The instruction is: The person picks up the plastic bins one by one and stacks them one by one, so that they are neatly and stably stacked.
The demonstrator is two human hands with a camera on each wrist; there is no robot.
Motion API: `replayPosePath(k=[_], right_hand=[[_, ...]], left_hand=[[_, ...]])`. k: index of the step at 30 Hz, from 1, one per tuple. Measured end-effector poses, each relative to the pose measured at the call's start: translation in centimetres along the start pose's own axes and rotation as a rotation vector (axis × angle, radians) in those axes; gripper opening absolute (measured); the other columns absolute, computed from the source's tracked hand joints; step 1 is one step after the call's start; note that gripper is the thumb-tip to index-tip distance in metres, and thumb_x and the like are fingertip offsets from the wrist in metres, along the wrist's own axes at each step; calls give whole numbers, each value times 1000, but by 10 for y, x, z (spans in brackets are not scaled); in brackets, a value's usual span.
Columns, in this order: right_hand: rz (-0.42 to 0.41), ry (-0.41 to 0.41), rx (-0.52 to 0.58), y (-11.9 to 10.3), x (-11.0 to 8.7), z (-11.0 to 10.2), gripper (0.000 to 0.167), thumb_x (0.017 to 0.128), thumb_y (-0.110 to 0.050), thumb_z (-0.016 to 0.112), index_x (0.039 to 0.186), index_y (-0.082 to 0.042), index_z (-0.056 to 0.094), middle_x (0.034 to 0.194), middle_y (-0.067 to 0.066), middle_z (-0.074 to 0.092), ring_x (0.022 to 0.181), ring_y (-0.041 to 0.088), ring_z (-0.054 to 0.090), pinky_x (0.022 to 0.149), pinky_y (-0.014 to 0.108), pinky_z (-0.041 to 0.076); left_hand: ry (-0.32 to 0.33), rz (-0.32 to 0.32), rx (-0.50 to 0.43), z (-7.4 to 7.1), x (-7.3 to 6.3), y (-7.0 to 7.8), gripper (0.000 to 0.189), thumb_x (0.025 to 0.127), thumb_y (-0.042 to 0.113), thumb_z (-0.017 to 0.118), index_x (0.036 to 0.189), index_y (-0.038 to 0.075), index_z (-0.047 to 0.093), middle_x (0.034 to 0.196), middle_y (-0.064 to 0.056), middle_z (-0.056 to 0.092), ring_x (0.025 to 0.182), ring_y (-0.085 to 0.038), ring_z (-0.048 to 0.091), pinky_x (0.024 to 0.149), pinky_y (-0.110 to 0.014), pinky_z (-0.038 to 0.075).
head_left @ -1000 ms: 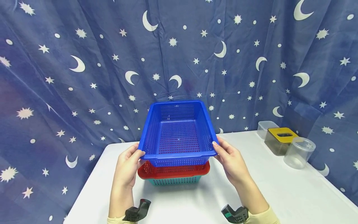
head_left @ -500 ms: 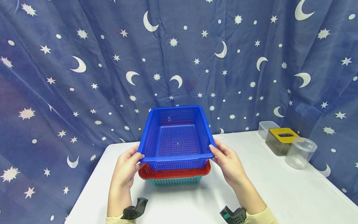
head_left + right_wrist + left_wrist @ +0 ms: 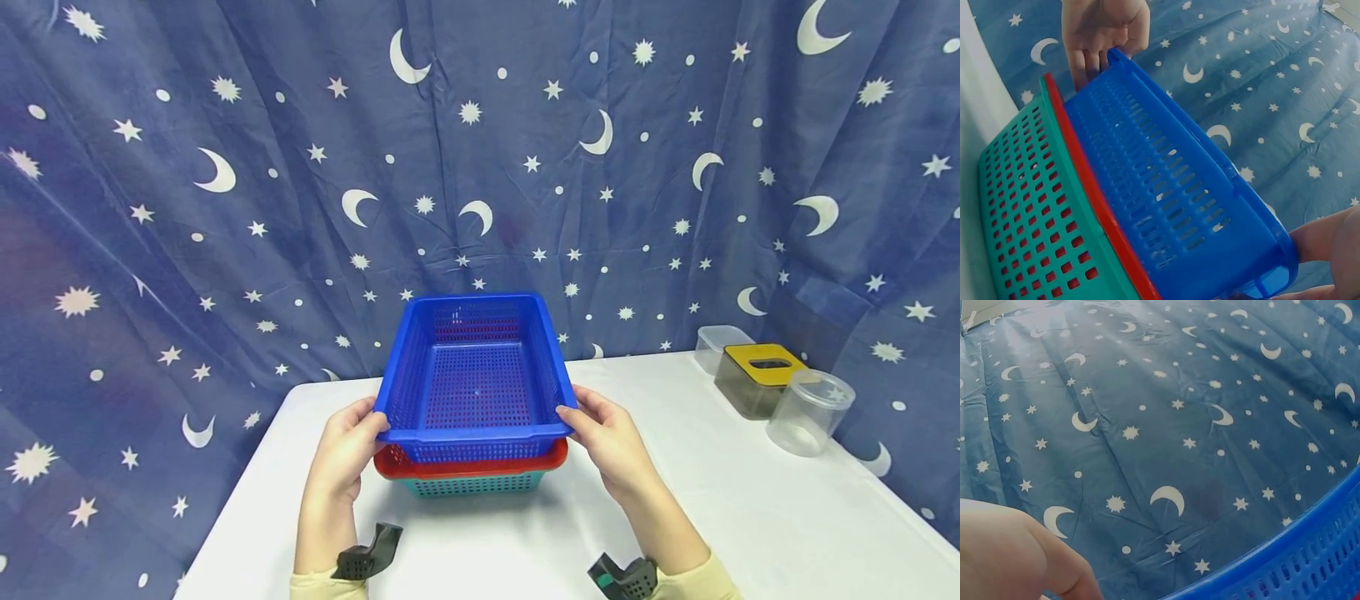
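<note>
A blue perforated plastic basket (image 3: 476,383) is tilted toward me over a red basket (image 3: 472,470), which is nested in a green one (image 3: 476,487). My left hand (image 3: 343,457) grips the blue basket's near left corner, thumb on top of the rim. At the near right corner my right hand (image 3: 613,446) pinches the rim the same way. The right wrist view shows the blue basket's underside (image 3: 1172,187) partly lowered behind the red rim (image 3: 1094,181). Only a strip of the blue basket (image 3: 1297,556) shows in the left wrist view.
The stack stands on a white table (image 3: 660,500). At the back right are a clear tub (image 3: 716,346), a dark box with a yellow lid (image 3: 757,379) and a clear round jar (image 3: 810,412). A blue curtain (image 3: 300,250) with moons and stars hangs behind.
The blue basket has come down toward the red and green baskets, with both hands still holding its near corners. The stack below has stayed in place.
</note>
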State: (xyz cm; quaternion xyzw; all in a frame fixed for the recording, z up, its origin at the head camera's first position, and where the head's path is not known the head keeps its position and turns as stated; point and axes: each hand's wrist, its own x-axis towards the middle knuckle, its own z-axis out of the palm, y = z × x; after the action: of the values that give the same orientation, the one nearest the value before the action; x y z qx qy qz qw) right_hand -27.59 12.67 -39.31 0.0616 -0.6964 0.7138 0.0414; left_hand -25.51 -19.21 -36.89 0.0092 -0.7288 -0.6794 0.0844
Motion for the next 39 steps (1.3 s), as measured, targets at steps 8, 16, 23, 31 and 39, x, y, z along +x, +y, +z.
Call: replayPosePath(k=[8,16,23,31,39], right_hand=[[6,13,-90,3,0,1,47,98,-3,61,140,15,50,131,31,62,118,40,64,100,41,52],[10,25,-163,7,1,2,49,96,-4,63,140,13,51,131,29,62,120,38,63,111,55,39],[28,44,-193,10,1,4,52,94,-2,63,141,16,48,134,32,60,126,41,59,111,55,38],[47,34,-242,15,1,6,51,95,-2,61,141,17,48,134,32,59,127,42,58,111,58,37],[40,22,-253,19,2,9,49,93,-1,61,137,18,51,132,31,61,127,42,58,111,60,37]], left_hand=[[-41,-10,66,-1,1,-4,57,90,-5,42,142,-27,34,137,-42,50,120,-42,59,107,-52,44],[-40,-26,141,-4,3,-7,57,88,-4,45,141,-25,39,139,-40,50,131,-46,50,116,-60,28],[-40,-24,216,-5,2,-10,53,86,-4,46,135,-22,49,133,-36,58,128,-45,54,114,-63,30],[-54,-41,302,-4,3,-14,47,86,-3,45,129,-19,56,122,-31,65,114,-41,61,108,-63,38],[-59,-60,349,-4,6,-18,47,87,-3,45,130,-19,55,124,-33,63,116,-43,61,107,-65,39]])
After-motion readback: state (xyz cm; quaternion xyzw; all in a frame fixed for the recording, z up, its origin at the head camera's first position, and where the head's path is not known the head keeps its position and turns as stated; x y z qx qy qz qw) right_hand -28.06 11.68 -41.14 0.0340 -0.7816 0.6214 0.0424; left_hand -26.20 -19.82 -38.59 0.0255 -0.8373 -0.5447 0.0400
